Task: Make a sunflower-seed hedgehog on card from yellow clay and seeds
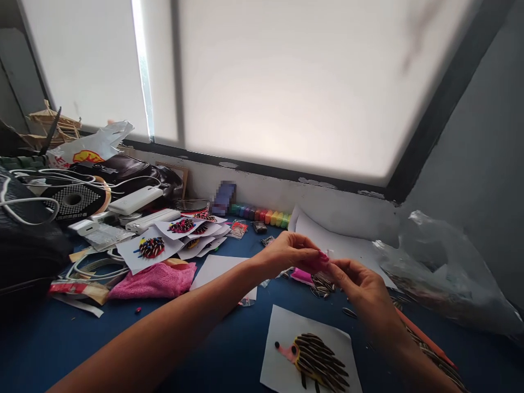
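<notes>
My left hand (289, 252) is closed in a pinch on a small lump of pink modelling clay (323, 256), held above the table. The fingers of my right hand (360, 281) pinch the same lump from the other side, partly hiding it; a shiny clear edge shows beside it, perhaps wrapping. Under my hands lies a white card (272, 333) with a hedgehog (315, 360) of striped sunflower seeds, a pink face and black eye and nose. Behind the hands are a bright pink packet (302, 276) and loose sunflower seeds (323, 286).
Cards with colourful seed pictures (151, 248) are stacked at left, near a pink cloth (153, 281), power banks (135, 200) and a black bag (28, 245). Coloured clay tubs (262, 214) line the wall. A clear plastic bag (450, 273) and an orange strip (426, 335) lie right.
</notes>
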### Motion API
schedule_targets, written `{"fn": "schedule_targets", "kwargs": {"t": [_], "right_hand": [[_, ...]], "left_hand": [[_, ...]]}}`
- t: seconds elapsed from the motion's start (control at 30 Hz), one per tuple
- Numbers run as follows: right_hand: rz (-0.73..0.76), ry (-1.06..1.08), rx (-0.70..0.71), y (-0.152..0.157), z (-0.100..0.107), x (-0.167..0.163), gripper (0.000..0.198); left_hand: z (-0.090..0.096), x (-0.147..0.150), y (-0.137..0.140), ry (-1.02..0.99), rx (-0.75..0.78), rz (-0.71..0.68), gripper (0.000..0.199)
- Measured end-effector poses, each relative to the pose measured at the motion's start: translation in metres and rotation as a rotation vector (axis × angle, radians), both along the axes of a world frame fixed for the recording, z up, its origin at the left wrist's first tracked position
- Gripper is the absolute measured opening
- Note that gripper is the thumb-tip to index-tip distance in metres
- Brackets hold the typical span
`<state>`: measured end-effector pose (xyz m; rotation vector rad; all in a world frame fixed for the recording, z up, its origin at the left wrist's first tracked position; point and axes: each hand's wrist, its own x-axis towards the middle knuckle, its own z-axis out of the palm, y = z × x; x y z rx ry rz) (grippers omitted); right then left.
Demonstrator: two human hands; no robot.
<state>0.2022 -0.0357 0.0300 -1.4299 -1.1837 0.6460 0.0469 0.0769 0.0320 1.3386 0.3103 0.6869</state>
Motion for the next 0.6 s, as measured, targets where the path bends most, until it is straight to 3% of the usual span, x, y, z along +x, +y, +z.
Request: {"fn": "schedule_targets", "kwargs": {"t": [0.23, 0.43, 0.6], "right_hand": [[0.026, 0.117, 0.034, 0.002, 0.004, 0.0, 0.041], [0.053, 0.143, -0.01, 0.002, 0.001, 0.002, 0.037], [0.042, 0.157, -0.029, 0.005, 0.002, 0.009, 0.032]], "left_hand": [[0.0, -0.002, 0.005, 0.028, 0.013, 0.057, 0.044], [-0.004, -0.002, 0.01, 0.121, 0.049, 0.035, 0.014], [-0.004, 0.002, 0.006, 0.131, 0.054, 0.049, 0.016]]}}
